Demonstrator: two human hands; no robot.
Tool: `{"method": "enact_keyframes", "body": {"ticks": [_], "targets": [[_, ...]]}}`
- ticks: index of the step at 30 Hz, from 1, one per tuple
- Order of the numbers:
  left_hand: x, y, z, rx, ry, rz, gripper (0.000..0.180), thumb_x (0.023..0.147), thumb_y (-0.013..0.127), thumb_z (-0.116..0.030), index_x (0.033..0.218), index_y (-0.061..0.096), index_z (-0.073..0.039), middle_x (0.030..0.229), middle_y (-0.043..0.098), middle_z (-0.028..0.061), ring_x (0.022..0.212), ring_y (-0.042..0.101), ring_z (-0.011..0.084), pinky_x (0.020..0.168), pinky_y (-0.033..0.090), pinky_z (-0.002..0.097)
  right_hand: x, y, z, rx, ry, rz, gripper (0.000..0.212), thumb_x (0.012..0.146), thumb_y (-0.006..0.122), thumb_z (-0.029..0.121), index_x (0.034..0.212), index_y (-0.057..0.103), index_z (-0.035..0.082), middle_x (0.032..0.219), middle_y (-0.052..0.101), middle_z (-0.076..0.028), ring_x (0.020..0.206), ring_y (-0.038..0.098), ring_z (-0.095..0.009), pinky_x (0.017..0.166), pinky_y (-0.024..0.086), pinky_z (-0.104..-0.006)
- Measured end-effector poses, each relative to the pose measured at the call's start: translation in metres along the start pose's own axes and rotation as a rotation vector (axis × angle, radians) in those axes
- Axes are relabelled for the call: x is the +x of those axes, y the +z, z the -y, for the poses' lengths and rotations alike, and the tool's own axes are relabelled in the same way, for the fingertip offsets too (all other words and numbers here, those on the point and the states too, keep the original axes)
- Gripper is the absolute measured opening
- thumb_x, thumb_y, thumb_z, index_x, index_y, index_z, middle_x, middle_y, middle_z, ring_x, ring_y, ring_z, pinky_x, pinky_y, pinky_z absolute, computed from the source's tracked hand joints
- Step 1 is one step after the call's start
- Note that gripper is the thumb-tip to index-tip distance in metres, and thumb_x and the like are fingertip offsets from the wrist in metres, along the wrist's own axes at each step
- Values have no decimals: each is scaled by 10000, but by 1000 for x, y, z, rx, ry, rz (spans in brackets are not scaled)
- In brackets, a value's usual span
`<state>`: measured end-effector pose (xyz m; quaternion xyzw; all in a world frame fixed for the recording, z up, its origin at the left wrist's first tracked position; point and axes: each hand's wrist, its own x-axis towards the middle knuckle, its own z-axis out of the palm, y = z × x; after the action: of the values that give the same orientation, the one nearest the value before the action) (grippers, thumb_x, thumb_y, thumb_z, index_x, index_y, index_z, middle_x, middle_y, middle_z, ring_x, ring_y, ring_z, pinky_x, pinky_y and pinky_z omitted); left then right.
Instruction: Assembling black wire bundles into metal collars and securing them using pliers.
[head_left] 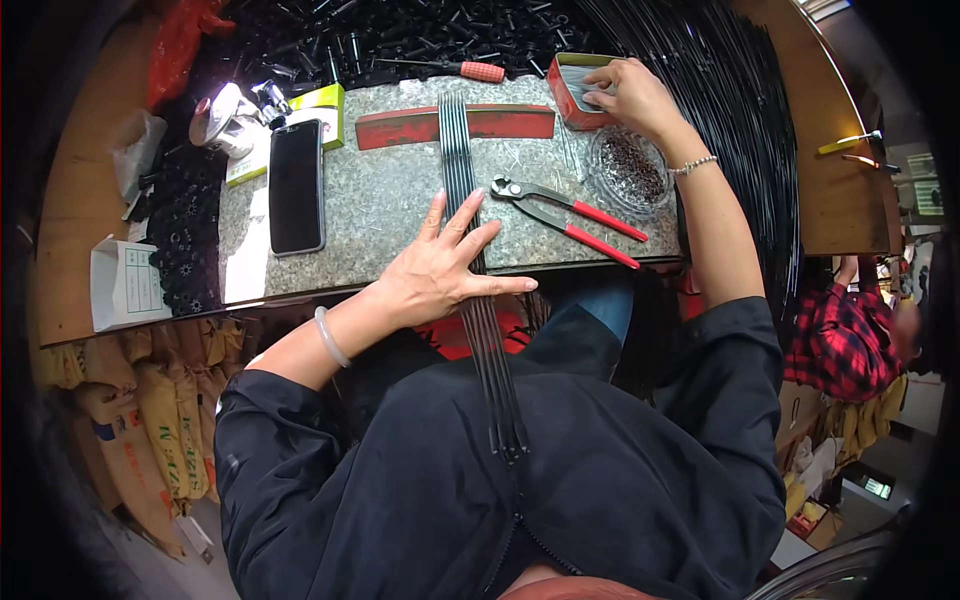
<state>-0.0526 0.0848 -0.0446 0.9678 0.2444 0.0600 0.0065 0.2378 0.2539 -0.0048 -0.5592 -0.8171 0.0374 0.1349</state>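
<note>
Under my left hand [430, 275] lies a row of thin black rods [456, 165]. Its fingers are spread flat across them. The rods run over a red metal bar [400, 128] and past the bench edge toward my lap. At the far right, my right hand [630, 95] dips its bent fingertips, slightly apart, into a small red box [566, 95] of thin, greyish pieces. Nothing shows clearly gripped there. Pincers [570, 215] with red handles rest between my hands. Below the box stands a clear round dish [628, 172] of small dark brown parts.
A black phone [297, 188] lies at left beside a yellow-green box [325, 105]. Black fittings [400, 45] pile up behind the stone slab [370, 190], near a screwdriver [480, 71]. More black rods [720, 100] fill the right side. A person in red plaid [840, 340] is beyond.
</note>
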Motion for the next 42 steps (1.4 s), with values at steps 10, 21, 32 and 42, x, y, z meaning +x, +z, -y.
{"method": "enact_keyframes", "body": {"ticks": [10, 21, 32, 42], "targets": [[1, -1, 0, -24, -18, -36, 636, 793, 541, -211, 1303, 316, -519, 1349, 343, 181, 1254, 289, 477, 967, 265, 654, 2, 0, 0, -65, -85, -42, 158, 816, 576, 172, 883, 631, 40, 879, 623, -124, 904, 576, -300, 785, 465, -390], [1, 1, 0, -31, -16, -57, 629, 802, 507, -192, 1313, 315, -505, 1342, 350, 198, 1251, 311, 456, 981, 249, 644, 13, 47, 77, 364, -212, -19, 179, 831, 577, 163, 895, 617, 1, 843, 613, -146, 777, 598, -277, 708, 466, -338], [2, 4, -1, -84, -39, -105, 726, 739, 531, -74, 1292, 354, -510, 1388, 307, 181, 1273, 274, 460, 1002, 226, 635, 20, 51, 88, 466, -68, 64, 187, 823, 590, 164, 898, 632, -2, 825, 619, -125, 763, 603, -218, 705, 466, -307], [2, 3, 0, -102, -39, -94, 696, 748, 529, -88, 1286, 371, -501, 1391, 304, 183, 1275, 273, 458, 1008, 217, 631, 20, 60, 87, 500, -105, -2, 167, 822, 593, 154, 885, 631, 4, 804, 618, -106, 742, 593, -185, 680, 461, -298]]}}
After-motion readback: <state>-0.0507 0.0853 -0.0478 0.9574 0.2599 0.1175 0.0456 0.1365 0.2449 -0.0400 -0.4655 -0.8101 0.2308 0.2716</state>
